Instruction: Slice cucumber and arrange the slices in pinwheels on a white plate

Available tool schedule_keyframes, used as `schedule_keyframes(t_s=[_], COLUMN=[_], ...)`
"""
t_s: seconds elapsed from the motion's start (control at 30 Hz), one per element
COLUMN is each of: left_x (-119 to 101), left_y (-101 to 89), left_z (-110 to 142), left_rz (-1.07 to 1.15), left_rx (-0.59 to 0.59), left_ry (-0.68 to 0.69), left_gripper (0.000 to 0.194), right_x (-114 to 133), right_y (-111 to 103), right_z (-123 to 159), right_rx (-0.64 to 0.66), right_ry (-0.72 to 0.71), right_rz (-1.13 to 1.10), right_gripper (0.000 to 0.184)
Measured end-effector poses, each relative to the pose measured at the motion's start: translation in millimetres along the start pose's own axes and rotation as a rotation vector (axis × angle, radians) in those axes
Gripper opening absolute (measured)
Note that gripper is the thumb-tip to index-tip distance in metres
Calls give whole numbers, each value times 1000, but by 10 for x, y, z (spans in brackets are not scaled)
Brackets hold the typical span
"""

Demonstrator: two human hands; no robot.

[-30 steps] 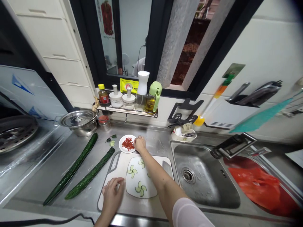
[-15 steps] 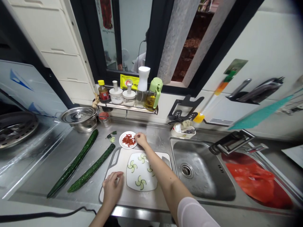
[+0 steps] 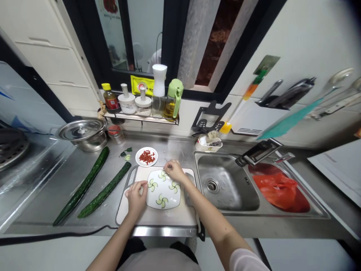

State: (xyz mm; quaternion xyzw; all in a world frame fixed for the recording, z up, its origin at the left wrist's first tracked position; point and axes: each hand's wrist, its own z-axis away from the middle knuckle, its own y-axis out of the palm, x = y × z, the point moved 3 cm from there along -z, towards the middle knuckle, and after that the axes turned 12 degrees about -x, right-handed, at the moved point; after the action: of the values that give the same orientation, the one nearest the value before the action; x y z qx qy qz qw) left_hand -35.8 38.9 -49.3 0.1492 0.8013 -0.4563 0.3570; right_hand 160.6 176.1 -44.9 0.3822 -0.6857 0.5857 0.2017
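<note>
A white square plate (image 3: 163, 189) with several pinwheels of cucumber slices sits on a pale cutting board (image 3: 169, 217). My left hand (image 3: 136, 195) lies on the board, fingers stretched flat against the plate's left edge. My right hand (image 3: 175, 170) hovers over the plate's far right corner, fingertips pinched together; what they hold is too small to make out. Just beyond the board stands a small round dish of red bits (image 3: 146, 156).
Two long cucumbers (image 3: 84, 184) (image 3: 105, 190) lie left of the board, cut ends (image 3: 125, 154) beyond them. A cleaver (image 3: 189, 192) rests along the board's right edge. The sink (image 3: 225, 180) is to the right, with a red bag (image 3: 279, 188) in the far basin. A lidded pot (image 3: 81, 133) and a condiment rack (image 3: 141, 109) stand at the back.
My right hand has drawn back from the dish of red bits to the plate's far corner. My left hand has shifted up to the plate's left edge. The view has tilted down.
</note>
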Motion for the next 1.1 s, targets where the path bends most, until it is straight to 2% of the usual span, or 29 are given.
schedule_keyframes(t_s=[0.17,0.43,0.73,1.1], left_x=[-66,-203,-187,-410], left_y=[102,261,329,687], left_z=[-50,-146,-155,-359], left_rz=[-21,-132,-177,-270], left_rx=[12,57,104,264], left_ry=[-11,-67,-71,-25], left_gripper=[19,22,22,22], right_x=[-27,-34,-16,1], right_y=[66,174,219,173], right_z=[277,302,297,298], right_rx=[63,129,152,165], right_ry=[-31,-77,-92,-100], right_rz=[243,376,416,430], right_gripper=[10,16,17,15])
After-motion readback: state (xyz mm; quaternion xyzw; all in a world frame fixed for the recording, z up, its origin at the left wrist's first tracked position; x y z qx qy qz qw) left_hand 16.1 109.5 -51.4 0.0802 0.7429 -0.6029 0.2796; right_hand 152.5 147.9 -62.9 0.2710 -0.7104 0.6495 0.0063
